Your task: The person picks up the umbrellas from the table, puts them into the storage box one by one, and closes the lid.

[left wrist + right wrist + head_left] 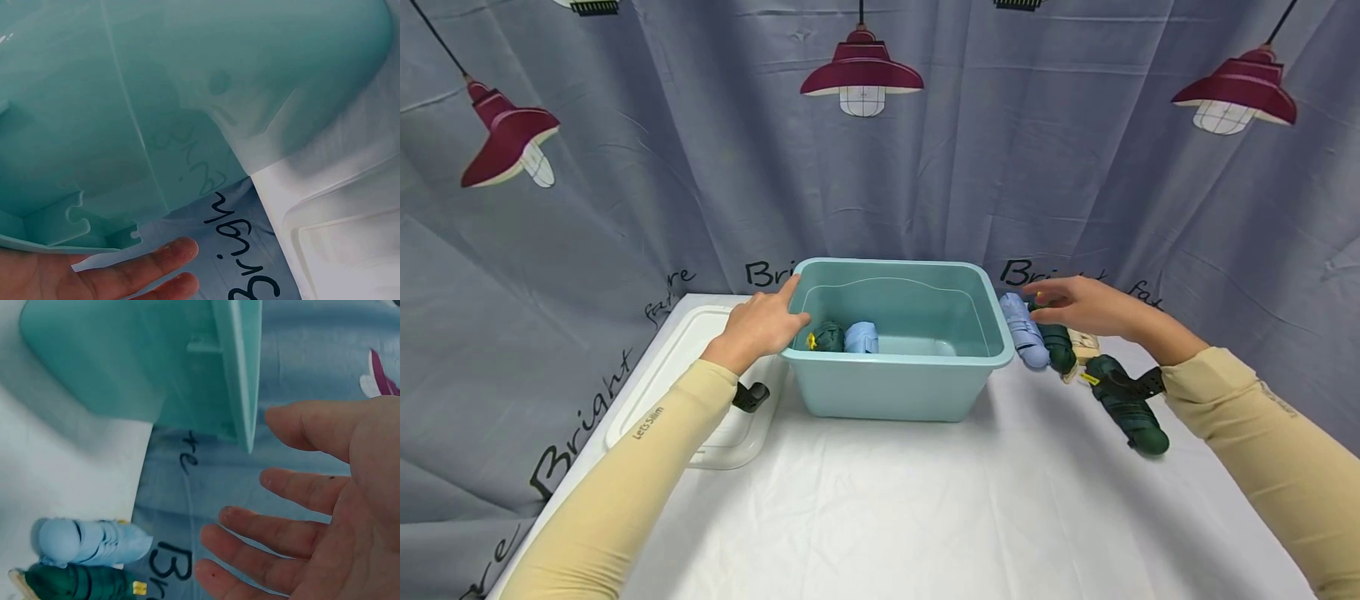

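A teal plastic bin stands on the table. My left hand rests at its left rim, thumb over the inner side and fingers extended outside. In the left wrist view, those fingers show straight below the rim. Inside the bin lie a dark green rolled bundle and a light blue one, like folded umbrellas. Right of the bin, my right hand hovers with relaxed, spread fingers and nothing in them. Below it lie a light blue folded umbrella and a dark green one.
A cream item lies beside the green umbrella. Nearer me, another dark green folded umbrella lies partly under my right wrist strap. A translucent white lid lies flat left of the bin, under my left forearm. A grey-blue curtain hangs behind the table.
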Tool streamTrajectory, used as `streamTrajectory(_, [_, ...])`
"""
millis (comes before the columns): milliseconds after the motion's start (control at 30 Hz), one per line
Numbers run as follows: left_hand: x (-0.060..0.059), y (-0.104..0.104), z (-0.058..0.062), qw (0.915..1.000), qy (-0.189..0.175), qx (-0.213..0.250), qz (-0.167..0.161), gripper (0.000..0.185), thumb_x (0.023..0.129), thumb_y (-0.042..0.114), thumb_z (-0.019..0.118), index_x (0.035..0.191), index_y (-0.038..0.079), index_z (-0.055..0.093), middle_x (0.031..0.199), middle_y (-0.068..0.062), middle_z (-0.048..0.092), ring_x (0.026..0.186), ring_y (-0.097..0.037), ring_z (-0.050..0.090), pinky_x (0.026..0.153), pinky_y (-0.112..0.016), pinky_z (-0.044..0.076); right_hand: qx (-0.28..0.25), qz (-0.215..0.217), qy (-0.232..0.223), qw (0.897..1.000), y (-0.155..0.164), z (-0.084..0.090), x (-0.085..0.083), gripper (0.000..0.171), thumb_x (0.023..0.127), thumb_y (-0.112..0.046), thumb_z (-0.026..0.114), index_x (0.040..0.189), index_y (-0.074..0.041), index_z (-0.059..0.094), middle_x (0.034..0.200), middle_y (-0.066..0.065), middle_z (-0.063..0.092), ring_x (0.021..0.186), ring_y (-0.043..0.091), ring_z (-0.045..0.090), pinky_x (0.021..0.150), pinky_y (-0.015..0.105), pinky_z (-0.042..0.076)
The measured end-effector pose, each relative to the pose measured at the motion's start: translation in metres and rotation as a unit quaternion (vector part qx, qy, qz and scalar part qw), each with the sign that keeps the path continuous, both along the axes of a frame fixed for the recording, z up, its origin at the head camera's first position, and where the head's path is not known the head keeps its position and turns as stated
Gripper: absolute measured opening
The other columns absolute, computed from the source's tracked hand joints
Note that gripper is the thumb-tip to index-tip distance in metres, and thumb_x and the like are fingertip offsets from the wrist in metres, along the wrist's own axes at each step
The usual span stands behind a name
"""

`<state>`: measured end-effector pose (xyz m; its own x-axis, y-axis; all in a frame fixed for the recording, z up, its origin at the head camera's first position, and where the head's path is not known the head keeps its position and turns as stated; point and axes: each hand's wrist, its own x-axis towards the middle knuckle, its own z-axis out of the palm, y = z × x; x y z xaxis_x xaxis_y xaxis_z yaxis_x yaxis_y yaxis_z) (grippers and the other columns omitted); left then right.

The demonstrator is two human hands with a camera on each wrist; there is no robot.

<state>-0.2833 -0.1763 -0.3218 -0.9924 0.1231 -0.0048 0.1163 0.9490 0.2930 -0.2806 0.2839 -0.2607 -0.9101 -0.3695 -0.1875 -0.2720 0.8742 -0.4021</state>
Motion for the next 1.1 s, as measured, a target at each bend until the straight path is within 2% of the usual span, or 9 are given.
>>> streamTrajectory(300, [0.001, 0.000, 0.001, 1.0000, -0.003, -0.001, 0.000, 0.078, 0.099, 0.047, 0.046, 0.164, 0.022, 0.011, 0.074, -0.009, 0.058, 0.072, -0.027, 0.057, 0.059, -0.040, 0.043, 0.005, -0.018, -0.007, 1.000, 0.022, -0.009, 0.002, 0.069, 0.100, -0.039, 0.061, 0.152, 0.000, 0.039, 0.142, 0.033, 0.050, 0.127, 0.050, 0.051, 0.095, 0.062, 0.048])
streamTrajectory(600, [0.001, 0.001, 0.001, 1.0000, -0.009, -0.002, 0.001, 0.079, 0.099, 0.047, 0.046, 0.164, 0.022, 0.010, 0.075, -0.009, 0.058, 0.072, -0.027, 0.057, 0.059, -0.040, 0.043, -0.003, -0.028, -0.020, 0.999, 0.045, -0.022, 0.002, 0.073, 0.098, -0.042, 0.064, 0.152, 0.001, 0.039, 0.145, 0.035, 0.045, 0.131, 0.052, 0.047, 0.098, 0.062, 0.047])
streamTrajectory(833, [0.001, 0.000, 0.001, 1.0000, -0.005, -0.006, 0.001, 0.079, 0.098, 0.047, 0.045, 0.164, 0.022, 0.011, 0.082, -0.010, 0.062, 0.080, -0.029, 0.059, 0.063, -0.041, 0.044, -0.005, -0.036, -0.026, 0.999, 0.062, -0.034, -0.001, 0.077, 0.096, -0.045, 0.066, 0.151, 0.001, 0.038, 0.145, 0.035, 0.046, 0.130, 0.052, 0.047, 0.099, 0.063, 0.046])
streamTrajectory(1100, [0.001, 0.001, 0.000, 1.0000, -0.007, -0.003, 0.000, 0.078, 0.098, 0.047, 0.045, 0.164, 0.022, 0.010, 0.071, -0.008, 0.057, 0.071, -0.027, 0.057, 0.060, -0.040, 0.042, 0.000, -0.039, -0.020, 0.999, 0.080, -0.047, -0.003, 0.075, 0.095, -0.039, 0.069, 0.150, 0.004, 0.039, 0.142, 0.038, 0.047, 0.125, 0.053, 0.052, 0.097, 0.065, 0.045])
